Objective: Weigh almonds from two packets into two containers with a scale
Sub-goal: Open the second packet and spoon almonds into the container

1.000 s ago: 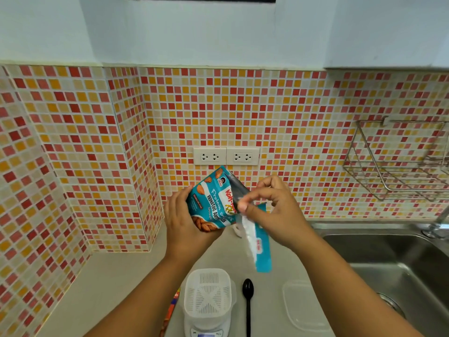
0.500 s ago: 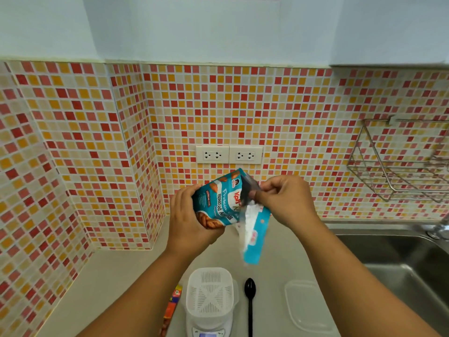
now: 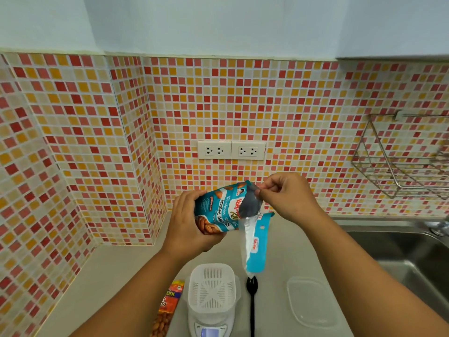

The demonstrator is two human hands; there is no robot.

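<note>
My left hand [image 3: 187, 222] grips a blue packet of roasted almonds [image 3: 216, 210] held above the counter. My right hand [image 3: 289, 198] pinches the packet's top corner, where the pouch gapes open. A torn strip [image 3: 255, 244] of the packet hangs down from its top edge. Below stands a white container [image 3: 211, 288] with a slotted bottom on a small scale [image 3: 210, 329]. A second, orange-red packet of almonds [image 3: 167, 310] lies left of the scale. A clear container [image 3: 313, 302] lies on the counter to the right.
A black spoon [image 3: 251, 302] lies between the scale and the clear container. A steel sink [image 3: 408, 259] fills the right side, with a wire rack [image 3: 401, 161] on the tiled wall above it. Two wall sockets [image 3: 230, 150] sit behind the hands.
The torn strip has swung and now hangs lower under the packet. My right hand has shifted its pinch to the packet's top corner, and the mouth gapes wider.
</note>
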